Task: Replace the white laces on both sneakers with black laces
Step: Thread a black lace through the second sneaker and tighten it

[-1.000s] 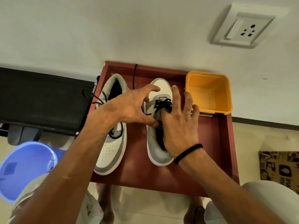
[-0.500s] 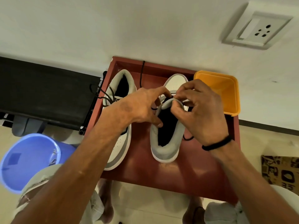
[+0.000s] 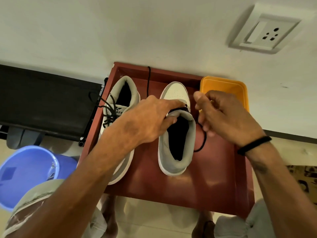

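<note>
Right hand [image 3: 226, 117] drew back beside yellow tub [image 3: 240, 93], pinching lace [image 3: 203, 143].

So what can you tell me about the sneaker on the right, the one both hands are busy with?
The right sneaker is white with grey padding round a dark opening, heel toward the person, perforated toe pointing at the wall. It stands upright on the red tray. The left hand holds its tongue area; the right hand pinches its black lace.
</note>
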Demonstrator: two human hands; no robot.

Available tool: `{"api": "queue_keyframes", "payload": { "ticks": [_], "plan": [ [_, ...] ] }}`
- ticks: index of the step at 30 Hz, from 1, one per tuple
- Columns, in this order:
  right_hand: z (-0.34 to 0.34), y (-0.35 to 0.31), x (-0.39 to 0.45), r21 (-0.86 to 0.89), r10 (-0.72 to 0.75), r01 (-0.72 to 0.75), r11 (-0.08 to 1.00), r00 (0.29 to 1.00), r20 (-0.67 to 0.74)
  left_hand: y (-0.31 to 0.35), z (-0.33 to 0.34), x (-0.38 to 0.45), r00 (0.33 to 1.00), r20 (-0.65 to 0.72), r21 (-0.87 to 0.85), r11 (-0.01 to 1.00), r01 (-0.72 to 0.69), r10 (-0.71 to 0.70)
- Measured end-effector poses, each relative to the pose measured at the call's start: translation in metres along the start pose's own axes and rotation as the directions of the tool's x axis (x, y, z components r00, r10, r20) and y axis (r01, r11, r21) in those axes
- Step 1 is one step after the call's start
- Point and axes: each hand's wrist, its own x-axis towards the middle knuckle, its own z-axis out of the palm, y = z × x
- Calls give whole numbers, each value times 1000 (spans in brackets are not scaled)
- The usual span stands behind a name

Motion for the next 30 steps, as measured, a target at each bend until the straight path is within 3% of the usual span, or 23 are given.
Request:
{"api": "queue_keyframes", "payload": {
  "ticks": [3,5,6,8,9,11,13,16,19,21,23,25,27,30],
  "plan": [
    [-1,4,-9,17,283,-296,955,927,247,1,-7,0,999,42,-27,1000,7,-6],
    [3,7,-6,45,302,-322,946,921,245,4,-15,0,996,24,-71,994,88,-87],
    [4,8,-4,58,297,-317,947,928,223,5,-18,-1,985,-48,-131,978,161,-168],
    [6,10,0,67,319,-337,939,927,200,5,-22,-3,899,-156,-346,875,339,-409],
    [7,12,1,58,342,-361,931,916,208,6,-22,-3,853,-82,-440,787,433,-515],
    [12,14,2,23,375,-390,921,900,223,9,-13,-3,766,233,-443,636,632,-599],
    [16,14,4,-20,356,-359,933,918,174,12,4,-1,696,410,-325,619,715,-590],
    [16,10,7,-65,250,-249,966,968,20,5,16,4,745,278,-233,710,665,-607],
    [19,11,9,114,231,-225,968,972,-44,-4,10,9,823,91,-316,768,558,-560],
    [21,11,11,210,208,-184,960,973,-102,-3,4,11,836,38,-502,713,489,-547],
    [22,8,12,338,199,-135,931,966,-164,4,1,12,829,92,-676,577,459,-552],
    [21,0,12,549,218,-92,830,962,-167,7,1,13,834,100,-746,514,423,-542],
    [15,-7,12,769,231,-49,638,964,-130,9,0,14,850,25,-827,467,313,-526],
    [-2,-5,17,942,154,36,335,984,-92,7,-13,18,855,-51,-961,259,99,-516]
  ]
}}
